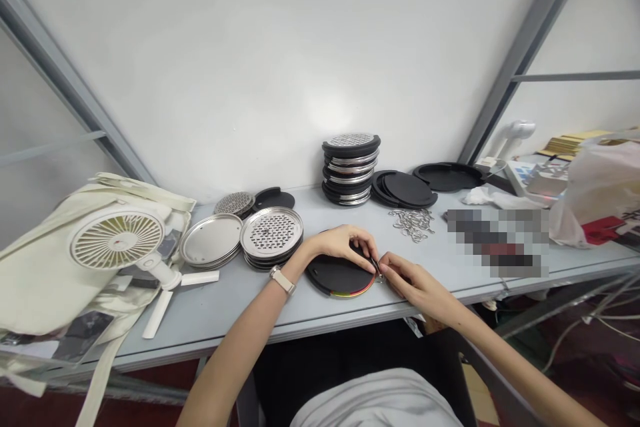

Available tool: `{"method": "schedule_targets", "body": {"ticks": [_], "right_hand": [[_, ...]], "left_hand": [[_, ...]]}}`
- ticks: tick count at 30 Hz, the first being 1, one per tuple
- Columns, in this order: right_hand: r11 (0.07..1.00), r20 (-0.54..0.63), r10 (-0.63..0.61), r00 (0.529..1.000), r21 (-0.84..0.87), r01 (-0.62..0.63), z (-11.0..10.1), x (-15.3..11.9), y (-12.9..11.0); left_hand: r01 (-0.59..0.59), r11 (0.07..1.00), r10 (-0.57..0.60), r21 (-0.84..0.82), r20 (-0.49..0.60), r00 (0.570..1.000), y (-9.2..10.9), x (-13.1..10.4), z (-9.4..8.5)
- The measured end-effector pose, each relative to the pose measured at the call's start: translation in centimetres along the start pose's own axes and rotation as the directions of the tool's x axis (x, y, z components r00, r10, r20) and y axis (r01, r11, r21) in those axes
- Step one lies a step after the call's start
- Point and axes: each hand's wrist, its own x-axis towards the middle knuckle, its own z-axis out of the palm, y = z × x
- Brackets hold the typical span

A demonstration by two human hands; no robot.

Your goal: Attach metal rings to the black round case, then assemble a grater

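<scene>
A round black disc [341, 275] with a coloured strip along its front rim lies on the grey table near the front edge. My left hand [350, 247] reaches over it, fingers curled and closed on its right rim. At that same edge, my right hand [407, 280] pinches a small metal piece [381, 275], perhaps a ring; its details are too small to tell. The two hands' fingertips are almost touching. Behind my right hand lies a pile of metal rings or chains [414, 223].
Perforated metal plates [271, 232] and plain ones [211, 240] are stacked left. A tall stack [351, 170] and black discs [406, 188] stand behind. A white fan [117, 239] and cream bag [45, 260] lie far left, a plastic bag [595, 180] far right.
</scene>
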Motion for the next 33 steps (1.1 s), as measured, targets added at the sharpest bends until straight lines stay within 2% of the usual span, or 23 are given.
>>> {"method": "schedule_targets", "body": {"ticks": [11,16,21,27,33], "right_hand": [[0.998,0.007,0.011,1.000,0.060,-0.011,0.20,0.06,0.46],[0.995,0.011,0.034,0.999,0.092,-0.035,0.30,0.02,0.51],[0.996,0.004,0.018,1.000,0.086,-0.018,0.32,-0.02,0.46],[0.998,-0.008,0.001,1.000,0.057,-0.001,0.14,-0.08,0.44],[0.999,-0.005,-0.016,1.000,0.032,0.016,0.06,0.08,0.54]], "left_hand": [[-0.007,1.000,0.007,-0.022,-0.001,1.000,-0.07,0.00,-0.10],[0.039,0.998,-0.040,-0.058,-0.024,0.999,-0.28,0.09,0.04],[0.024,0.996,-0.027,-0.084,-0.030,0.999,-0.29,0.15,0.16],[0.067,0.993,-0.070,-0.094,-0.035,0.997,0.12,0.00,0.18],[0.006,0.997,-0.006,-0.078,0.001,1.000,0.61,-0.05,0.15]]}}
